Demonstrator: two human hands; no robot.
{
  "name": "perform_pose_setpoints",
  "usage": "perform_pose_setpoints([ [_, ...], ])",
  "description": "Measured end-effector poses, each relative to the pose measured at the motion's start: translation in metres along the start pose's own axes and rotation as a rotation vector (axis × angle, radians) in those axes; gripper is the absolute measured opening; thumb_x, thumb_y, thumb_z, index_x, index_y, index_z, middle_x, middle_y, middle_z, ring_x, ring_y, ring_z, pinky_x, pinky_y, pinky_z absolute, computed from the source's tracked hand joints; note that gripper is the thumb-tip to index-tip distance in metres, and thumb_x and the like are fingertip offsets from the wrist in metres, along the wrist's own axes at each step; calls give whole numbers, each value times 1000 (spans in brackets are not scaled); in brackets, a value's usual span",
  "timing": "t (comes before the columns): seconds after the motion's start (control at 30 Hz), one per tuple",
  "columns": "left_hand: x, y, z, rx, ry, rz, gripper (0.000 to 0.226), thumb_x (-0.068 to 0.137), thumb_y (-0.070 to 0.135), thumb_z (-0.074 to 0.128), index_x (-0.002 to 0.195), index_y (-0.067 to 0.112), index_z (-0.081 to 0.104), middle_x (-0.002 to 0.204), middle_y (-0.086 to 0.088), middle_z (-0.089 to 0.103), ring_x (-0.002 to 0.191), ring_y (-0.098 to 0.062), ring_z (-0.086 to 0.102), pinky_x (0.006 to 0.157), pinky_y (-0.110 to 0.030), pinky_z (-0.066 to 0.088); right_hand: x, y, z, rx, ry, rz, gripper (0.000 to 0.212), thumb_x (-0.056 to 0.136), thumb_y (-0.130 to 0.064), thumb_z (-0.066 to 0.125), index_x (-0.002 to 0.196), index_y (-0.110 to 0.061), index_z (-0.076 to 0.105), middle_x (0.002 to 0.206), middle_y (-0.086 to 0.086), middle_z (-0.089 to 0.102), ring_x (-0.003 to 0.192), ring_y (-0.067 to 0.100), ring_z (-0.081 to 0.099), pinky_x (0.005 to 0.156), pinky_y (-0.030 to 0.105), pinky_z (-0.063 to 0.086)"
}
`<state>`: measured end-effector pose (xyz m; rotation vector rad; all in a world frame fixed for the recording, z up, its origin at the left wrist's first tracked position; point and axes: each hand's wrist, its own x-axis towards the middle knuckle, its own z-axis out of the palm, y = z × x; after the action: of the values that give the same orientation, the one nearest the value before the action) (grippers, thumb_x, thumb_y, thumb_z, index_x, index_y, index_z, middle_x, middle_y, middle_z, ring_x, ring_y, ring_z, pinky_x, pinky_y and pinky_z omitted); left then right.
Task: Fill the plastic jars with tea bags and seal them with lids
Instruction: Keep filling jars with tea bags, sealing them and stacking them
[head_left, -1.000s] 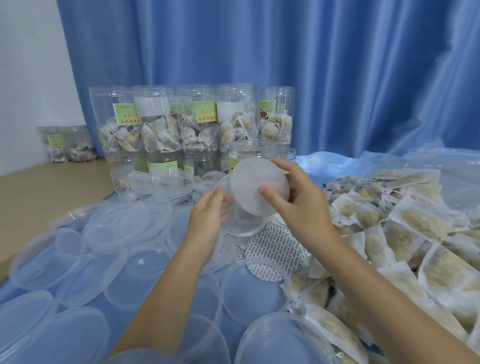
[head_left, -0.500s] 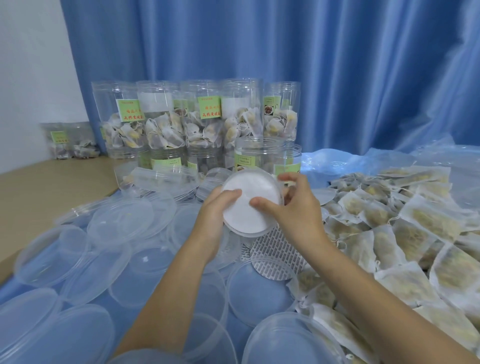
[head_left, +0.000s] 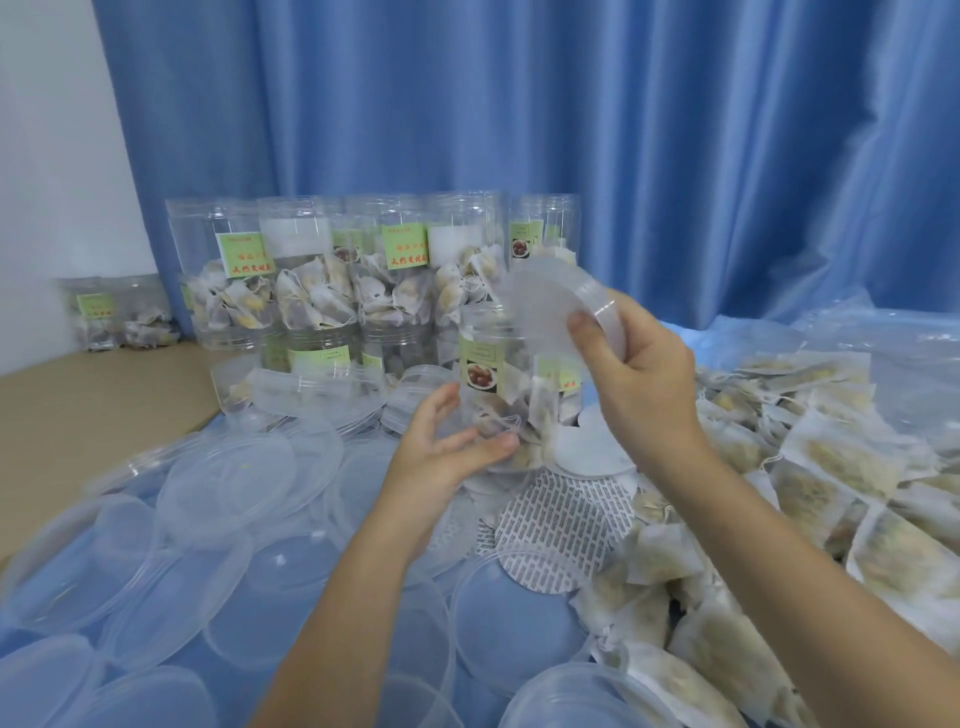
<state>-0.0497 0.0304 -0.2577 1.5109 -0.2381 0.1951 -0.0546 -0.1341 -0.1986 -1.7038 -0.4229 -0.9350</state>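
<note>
Open jar (head_left: 501, 374) stands upright mid-table, part-filled with tea bags, no lid on its mouth. Long axis vertical, so the lid has to come down flat from above.

Right hand (head_left: 641, 384) grips the lid (head_left: 558, 306), thumb on the near face, fingers wrapped behind the rim. Lid is tilted, face toward the camera, sitting above and slightly right of the jar mouth, near it but not seated. A white liner disc looks to be inside it.

Left hand (head_left: 441, 452) is at the jar's lower left side, fingers loosely spread and curved. Can't tell whether it's touching the wall; the clear plastic hides the contact. It's not closed round the jar.

Key relation: the jar is forward of both hands, the lid-holding right hand is the higher one and nearer the mouth, the left is nearer the base. Judgement: next move needs the lid levelled and centred over the mouth while the left steadies the body. Cross-threading is the likely risk if it goes on tilted.

Around it: filled jars (head_left: 322, 291) stacked behind, loose spare lids (head_left: 228, 467) at left, printed seal discs (head_left: 561, 525) just in front, a heap of loose tea bags (head_left: 831, 462) at right, blue curtain (head_left: 623, 130) at the back.
</note>
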Motion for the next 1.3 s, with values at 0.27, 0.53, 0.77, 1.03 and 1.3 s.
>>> perform_pose_setpoints([
  [0.27,0,-1,-2,-42,-16,-18,102,47,22,85,138,32,39,142,11,43,119,-18,54,88,-28,48,60,6,34,-632,-399,-17,41,91,-35,55,131,-29,53,145,18,33,135,31,32,109,36,27],
  [0.53,1,-3,2,-41,-6,12,78,67,-8,76,124,34,44,137,13,48,119,-16,54,97,-36,48,53,18,47,-525,-445,122,72,64,-58,76,129,-42,48,136,10,35,120,26,47,102,35,39],
  [0.77,3,-7,0,2,77,-54,87,69,-2,78,140,26,37,142,4,42,114,-15,55,78,-24,48,35,34,30,-374,-274,56,70,64,-50,79,128,-41,52,131,7,44,121,17,45,95,19,32],
  [1.03,3,0,4,-179,159,-191,59,77,38,69,130,19,52,132,-4,55,106,-22,62,91,-37,51,4,36,-5,277,13,225,63,59,-55,81,117,-56,56,129,-13,58,123,5,51,103,41,43],
  [1.3,1,9,2,-549,193,-166,48,75,44,63,115,19,57,135,-14,51,90,-36,69,81,-52,54,5,32,-15,473,-223,426,40,74,-68,57,105,-44,65,114,-7,67,97,11,67,81,33,53],
])
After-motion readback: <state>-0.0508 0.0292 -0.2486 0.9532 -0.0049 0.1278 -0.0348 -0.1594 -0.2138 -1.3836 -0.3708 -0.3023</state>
